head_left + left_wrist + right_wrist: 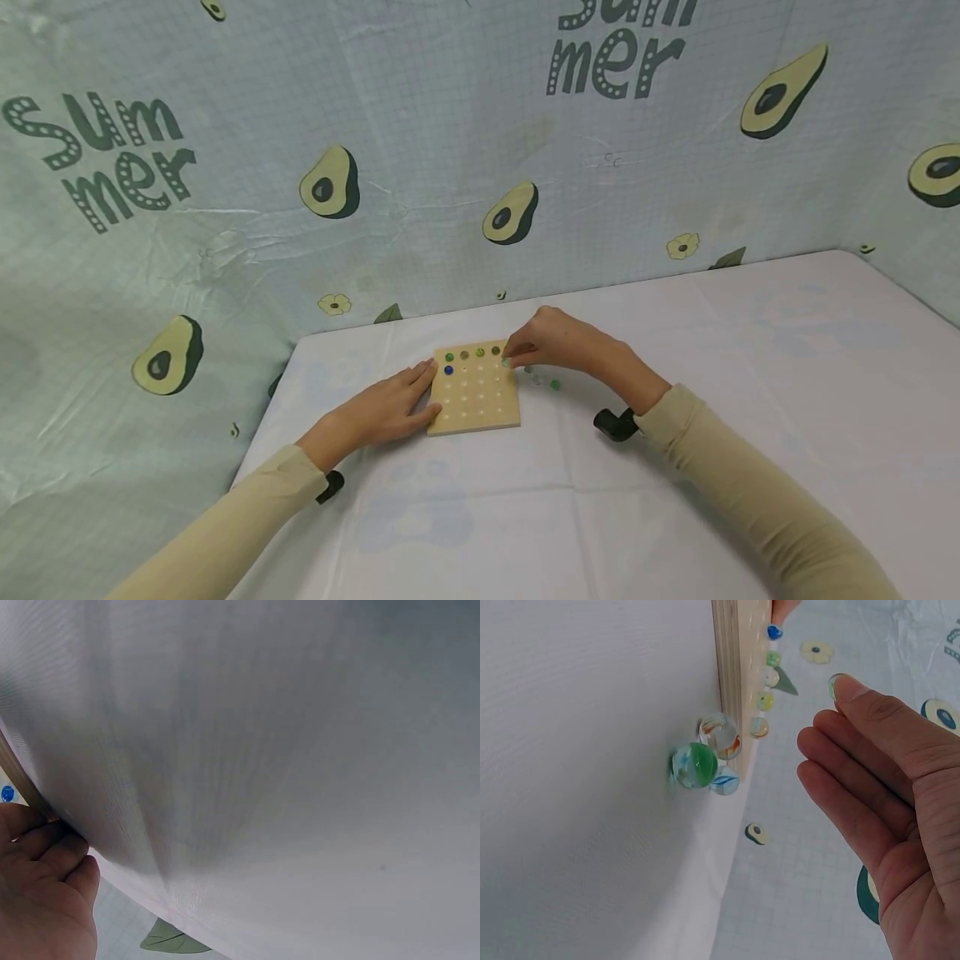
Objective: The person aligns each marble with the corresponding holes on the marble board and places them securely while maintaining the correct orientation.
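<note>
A square wooden board [472,422] with rows of small round hollows lies on the table. Several marbles fill hollows along its far row, and a blue marble [448,370] sits in the second row at the left. My left hand [386,408] rests against the board's left edge, fingers extended, thumb at the near part of that edge. Over the board's far right corner, my right hand [558,337] pinches a clear greenish marble [833,686] between thumb and fingertip; the other fingers are loosely bent in the right wrist view.
Just right of the board, three loose marbles lie close together on the white-covered table [675,333]: one green and white [694,765], one clear with orange swirls [720,735], one with blue streaks [725,781]. An avocado-printed sheet [420,167] hangs behind the table.
</note>
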A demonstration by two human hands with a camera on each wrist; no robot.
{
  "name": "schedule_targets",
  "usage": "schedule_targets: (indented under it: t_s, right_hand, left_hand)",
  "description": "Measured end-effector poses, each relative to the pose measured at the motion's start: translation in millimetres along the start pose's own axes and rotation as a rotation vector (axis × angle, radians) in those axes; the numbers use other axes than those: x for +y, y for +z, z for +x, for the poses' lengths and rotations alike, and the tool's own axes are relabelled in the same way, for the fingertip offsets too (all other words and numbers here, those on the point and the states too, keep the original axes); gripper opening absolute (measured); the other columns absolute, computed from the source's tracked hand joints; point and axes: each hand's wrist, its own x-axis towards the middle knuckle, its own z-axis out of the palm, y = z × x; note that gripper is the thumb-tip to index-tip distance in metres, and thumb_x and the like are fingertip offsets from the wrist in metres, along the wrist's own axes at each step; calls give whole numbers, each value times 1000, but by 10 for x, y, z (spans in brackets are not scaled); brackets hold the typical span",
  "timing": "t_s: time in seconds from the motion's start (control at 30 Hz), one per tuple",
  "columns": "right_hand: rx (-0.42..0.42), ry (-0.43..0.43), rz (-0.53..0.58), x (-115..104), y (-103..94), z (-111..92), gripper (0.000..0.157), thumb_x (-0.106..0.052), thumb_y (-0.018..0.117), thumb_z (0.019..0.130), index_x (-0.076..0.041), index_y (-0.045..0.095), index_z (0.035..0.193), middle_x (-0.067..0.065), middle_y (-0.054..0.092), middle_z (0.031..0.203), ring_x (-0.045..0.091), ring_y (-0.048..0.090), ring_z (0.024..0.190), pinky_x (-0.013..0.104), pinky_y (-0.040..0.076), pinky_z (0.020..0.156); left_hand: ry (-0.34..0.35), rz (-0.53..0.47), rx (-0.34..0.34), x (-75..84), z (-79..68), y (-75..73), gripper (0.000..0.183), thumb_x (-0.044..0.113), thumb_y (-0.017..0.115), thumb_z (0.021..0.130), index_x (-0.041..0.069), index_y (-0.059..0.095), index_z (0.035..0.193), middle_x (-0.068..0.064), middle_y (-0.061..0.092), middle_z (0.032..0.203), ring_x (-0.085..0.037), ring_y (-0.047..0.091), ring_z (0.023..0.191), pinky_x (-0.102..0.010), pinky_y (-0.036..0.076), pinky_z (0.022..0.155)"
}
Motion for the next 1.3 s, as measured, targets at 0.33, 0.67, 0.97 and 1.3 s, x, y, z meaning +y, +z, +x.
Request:
schedule_targets:
  t_s: [0.33,0.67,0.97,1.3]
  right_hand:
    - [-10,24,16,-38,63,57,16,-16,79,91,-7,81,104,0,79,96,1,71,80,18,56,72]
    - [-12,13,-23,-52,135,132,16,-19,78,92,-8,81,104,-1,78,96,-1,68,79,16,55,72]
    - [-17,41,34,-75,189,208,16,-18,78,91,-9,82,104,-2,78,95,-2,67,78,16,55,72]
    - [-10,31,-10,-86,254,322,15,-19,78,92,-10,82,103,-2,78,96,-1,65,76,16,54,73]
  left_hand:
    - [7,4,1,-12,2,6,79,51,41,107,-1,17,161,-19,21,167,-36,26,152,-50,30,120]
    - [6,11,2,-24,6,24,79,51,41,107,-2,18,161,-18,21,167,-35,26,152,-49,30,120]
    - [-1,0,4,-9,10,15,79,51,41,107,-1,17,161,-17,20,167,-35,25,152,-49,29,120]
    - [9,3,4,-18,9,13,78,49,42,107,-2,17,161,-18,20,167,-35,25,152,-49,29,120]
